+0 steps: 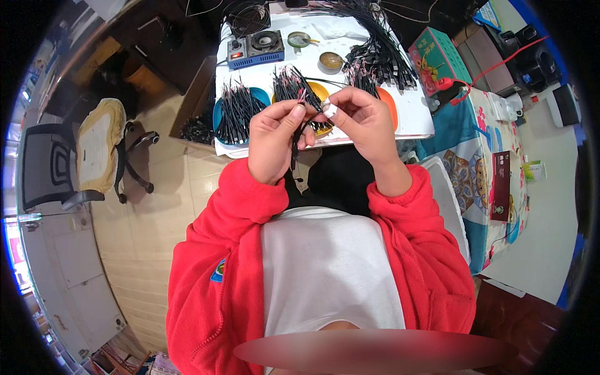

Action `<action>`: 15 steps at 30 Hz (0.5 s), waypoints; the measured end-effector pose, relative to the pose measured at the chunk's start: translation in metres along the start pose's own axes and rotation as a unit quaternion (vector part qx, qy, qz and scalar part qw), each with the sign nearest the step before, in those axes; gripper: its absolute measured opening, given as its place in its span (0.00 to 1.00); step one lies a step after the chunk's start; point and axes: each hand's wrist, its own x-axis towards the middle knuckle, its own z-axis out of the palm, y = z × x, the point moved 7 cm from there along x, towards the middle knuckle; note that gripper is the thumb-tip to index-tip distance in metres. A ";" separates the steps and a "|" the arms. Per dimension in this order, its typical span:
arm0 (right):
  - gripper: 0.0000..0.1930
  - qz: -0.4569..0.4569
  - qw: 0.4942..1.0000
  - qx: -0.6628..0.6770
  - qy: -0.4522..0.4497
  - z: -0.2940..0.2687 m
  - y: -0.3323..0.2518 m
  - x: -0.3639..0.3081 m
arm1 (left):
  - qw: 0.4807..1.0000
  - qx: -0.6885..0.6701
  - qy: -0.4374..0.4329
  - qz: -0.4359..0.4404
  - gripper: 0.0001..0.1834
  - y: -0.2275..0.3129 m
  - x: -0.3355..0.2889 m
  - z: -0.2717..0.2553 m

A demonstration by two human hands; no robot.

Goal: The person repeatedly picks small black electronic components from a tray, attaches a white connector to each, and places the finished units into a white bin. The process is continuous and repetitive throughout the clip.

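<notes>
Both hands meet at chest height, just in front of the table's near edge. My left hand (270,139) is closed on a thin black cable (295,150), whose reddish wire ends stick up above the thumb and whose black length hangs below. My right hand (367,122) pinches the same cable from the other side, with something white on the thumb tip. The exact contact between its fingertips is too small to make out. Behind the hands, bundles of similar cables lie on a blue plate (260,97), a yellow plate (320,90) and an orange plate (388,105).
On the white table (412,122) stand a blue box-shaped heater (256,51), a black fan (247,19), a round tin (331,60) and a small dish (300,39). A larger cable bundle (382,53) trails off the back. An office chair (94,147) is at left.
</notes>
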 end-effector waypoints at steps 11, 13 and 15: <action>0.06 0.013 0.985 0.174 0.017 0.004 0.025 -0.002 | 1.000 0.007 -0.003 0.013 0.09 -0.008 -0.006 0.008; 0.07 0.057 0.956 0.286 0.030 0.007 0.039 -0.006 | 1.000 -0.016 0.002 -0.001 0.10 -0.013 -0.007 0.008; 0.07 0.056 0.934 0.352 -0.009 0.014 0.041 -0.009 | 1.000 -0.018 -0.001 0.003 0.10 -0.015 -0.008 0.009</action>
